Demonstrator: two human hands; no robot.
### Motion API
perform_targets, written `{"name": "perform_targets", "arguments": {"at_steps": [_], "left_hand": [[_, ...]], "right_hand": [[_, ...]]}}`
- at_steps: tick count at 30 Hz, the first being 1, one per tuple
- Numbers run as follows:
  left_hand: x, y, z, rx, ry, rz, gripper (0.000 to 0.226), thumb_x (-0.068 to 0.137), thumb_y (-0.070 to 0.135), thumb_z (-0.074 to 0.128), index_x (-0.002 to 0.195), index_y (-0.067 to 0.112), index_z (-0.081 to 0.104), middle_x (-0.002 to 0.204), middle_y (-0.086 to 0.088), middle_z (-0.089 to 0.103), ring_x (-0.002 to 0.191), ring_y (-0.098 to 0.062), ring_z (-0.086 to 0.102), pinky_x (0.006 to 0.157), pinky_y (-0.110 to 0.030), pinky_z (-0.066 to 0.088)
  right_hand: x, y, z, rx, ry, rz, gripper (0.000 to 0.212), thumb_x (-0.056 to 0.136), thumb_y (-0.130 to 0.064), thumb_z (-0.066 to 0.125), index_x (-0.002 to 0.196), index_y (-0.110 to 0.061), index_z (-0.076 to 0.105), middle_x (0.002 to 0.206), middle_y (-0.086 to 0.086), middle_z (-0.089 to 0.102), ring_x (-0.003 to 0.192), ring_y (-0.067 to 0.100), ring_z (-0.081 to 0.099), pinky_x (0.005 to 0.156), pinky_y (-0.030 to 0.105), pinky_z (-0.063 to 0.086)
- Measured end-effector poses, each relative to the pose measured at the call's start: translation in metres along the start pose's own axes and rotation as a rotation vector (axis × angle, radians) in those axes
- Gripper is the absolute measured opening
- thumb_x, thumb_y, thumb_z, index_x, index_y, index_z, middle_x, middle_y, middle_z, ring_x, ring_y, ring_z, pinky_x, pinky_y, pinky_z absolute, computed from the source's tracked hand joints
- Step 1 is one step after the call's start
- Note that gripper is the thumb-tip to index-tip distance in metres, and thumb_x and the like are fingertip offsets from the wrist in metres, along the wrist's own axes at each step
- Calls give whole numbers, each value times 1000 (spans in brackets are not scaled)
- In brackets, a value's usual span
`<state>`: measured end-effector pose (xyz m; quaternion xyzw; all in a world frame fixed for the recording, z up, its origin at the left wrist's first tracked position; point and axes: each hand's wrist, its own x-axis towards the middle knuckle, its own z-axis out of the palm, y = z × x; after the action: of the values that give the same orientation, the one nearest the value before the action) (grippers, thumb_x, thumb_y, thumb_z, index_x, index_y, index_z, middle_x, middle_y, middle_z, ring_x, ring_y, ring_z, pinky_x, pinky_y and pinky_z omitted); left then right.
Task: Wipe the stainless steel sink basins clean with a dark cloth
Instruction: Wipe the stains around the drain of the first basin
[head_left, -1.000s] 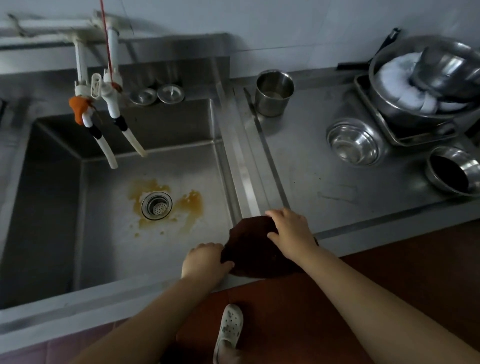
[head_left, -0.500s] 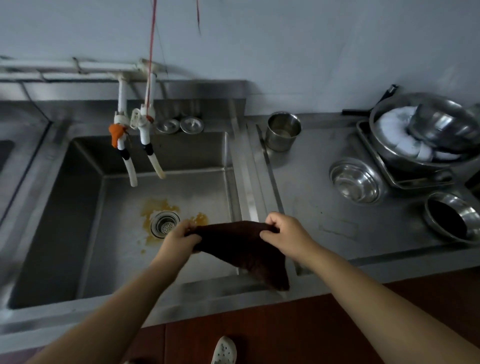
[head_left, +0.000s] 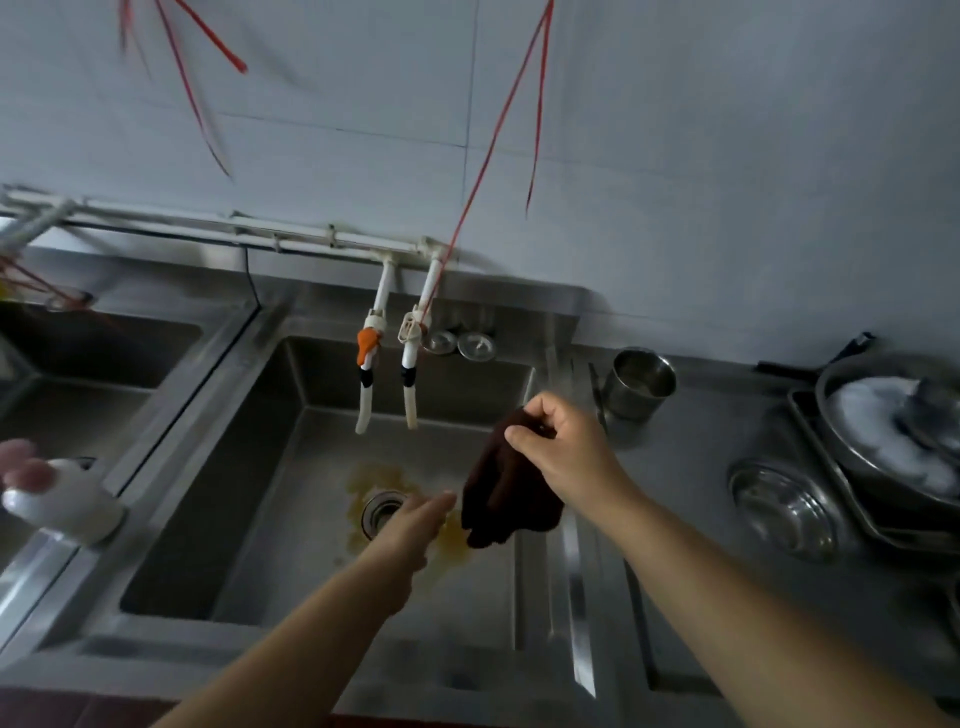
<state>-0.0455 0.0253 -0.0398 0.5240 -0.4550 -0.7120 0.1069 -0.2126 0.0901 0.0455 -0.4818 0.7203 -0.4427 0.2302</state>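
Note:
My right hand (head_left: 563, 449) pinches the top of a dark brown cloth (head_left: 506, 493), which hangs bunched over the right side of the middle sink basin (head_left: 260, 519). My left hand (head_left: 415, 525) reaches out over the basin with straight fingers, its tips just left of the cloth and apart from it. Under it lies the round drain (head_left: 382, 512), ringed by a yellow-brown stain (head_left: 374, 480) on the steel floor. A second basin (head_left: 78, 374) lies to the left.
Two white taps (head_left: 387, 384) hang over the basin's back. Two drain lids (head_left: 457, 343) lean behind them. A steel cup (head_left: 641, 382), a small bowl (head_left: 784, 506) and a big pan with dishes (head_left: 893, 436) stand right. Another person's hand holds a white bottle (head_left: 62, 499) at left.
My left hand has let go of the cloth and now stretches open beside it. My right hand lifted the cloth, which now hangs bunched. The view tilted up toward the wall.

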Motion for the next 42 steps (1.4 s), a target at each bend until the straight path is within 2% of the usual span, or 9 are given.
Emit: {"name": "perform_targets", "arguments": {"at_steps": [6, 10, 12, 19, 25, 28, 32, 38, 42], "left_hand": [[-9, 25, -12, 124, -26, 305, 65, 85, 9, 61, 140, 31, 35, 147, -1, 33, 123, -18, 42, 89, -28, 39], [-20, 65, -22, 177, -213, 507, 83, 76, -13, 51, 136, 41, 34, 141, 0, 32, 115, -29, 54, 66, -24, 52], [-23, 79, -25, 321, -301, 569, 77, 74, -13, 51, 130, 39, 42, 133, 8, 44, 113, -15, 55, 72, -23, 54], [-17, 90, -71, 933, -283, 441, 17, 78, 21, 68, 94, 23, 63, 98, 2, 62, 93, -12, 61, 81, -29, 53], [5, 90, -119, 836, -280, 371, 14, 79, 23, 66, 89, 30, 60, 93, 3, 63, 82, -10, 66, 69, -24, 53], [27, 78, -138, 958, -257, 365, 15, 80, 24, 66, 80, 36, 56, 88, 5, 63, 79, -9, 64, 70, -26, 54], [65, 63, -167, 1090, -157, 296, 13, 79, 29, 68, 78, 33, 56, 81, 5, 65, 74, -13, 66, 65, -31, 58], [129, 38, -196, 1275, -194, 285, 7, 82, 29, 66, 87, 27, 61, 85, 6, 61, 78, -9, 58, 72, -28, 51], [161, 26, -203, 1296, -193, 333, 8, 81, 24, 65, 89, 22, 65, 85, 4, 63, 76, -13, 60, 73, -36, 55]], "right_hand": [[4, -20, 0, 5, -136, -43, 12, 83, -16, 68, 76, -19, 58, 64, -7, 60, 62, 1, 56, 59, 13, 43], [3, -34, -2, -36, -337, -75, 5, 84, -18, 68, 83, -21, 63, 76, -7, 66, 72, 3, 63, 64, 12, 48], [4, -37, 2, -72, -370, -92, 5, 83, -18, 69, 85, -20, 64, 81, -5, 66, 76, 5, 63, 68, 15, 50], [17, -23, 27, -142, -421, -45, 14, 79, -22, 72, 74, -32, 63, 70, -14, 65, 67, -1, 63, 58, 14, 48], [28, 16, 68, -332, -534, 121, 16, 75, -30, 73, 80, -39, 61, 82, -10, 66, 75, 2, 64, 68, 28, 55], [31, 38, 91, -411, -582, 192, 17, 79, -25, 70, 83, -39, 60, 79, -15, 60, 73, -3, 58, 60, 17, 44], [43, 62, 120, -457, -504, 285, 21, 76, -15, 69, 71, -34, 61, 66, -16, 57, 55, -3, 58, 43, 10, 37], [61, 106, 164, -513, -388, 303, 34, 74, -11, 62, 59, -37, 46, 63, -13, 52, 67, 17, 59, 58, 31, 47], [70, 131, 176, -591, -305, 220, 20, 72, -11, 67, 69, -30, 63, 68, -13, 55, 65, 15, 57, 56, 26, 36]]}}
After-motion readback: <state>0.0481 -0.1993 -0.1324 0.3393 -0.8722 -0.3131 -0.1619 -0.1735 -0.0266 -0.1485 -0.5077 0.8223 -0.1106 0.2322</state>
